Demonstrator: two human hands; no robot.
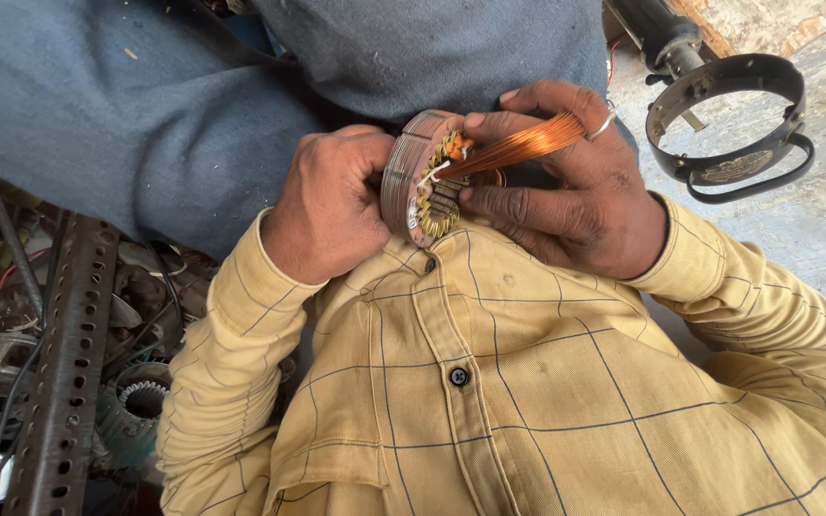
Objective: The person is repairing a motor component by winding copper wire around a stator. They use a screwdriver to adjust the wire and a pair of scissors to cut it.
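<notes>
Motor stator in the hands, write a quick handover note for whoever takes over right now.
Left hand: grips the round laminated stator by its rim, held on edge over the lap.
Right hand: fingers pinch a bundle of copper wire that leads into the stator's centre.
Done: some windings already sit in the slots.
Left: the loose copper bundle is not yet seated.
Nearby: black ring housing on the floor at upper right; scrap motor parts at lower left.
</notes>
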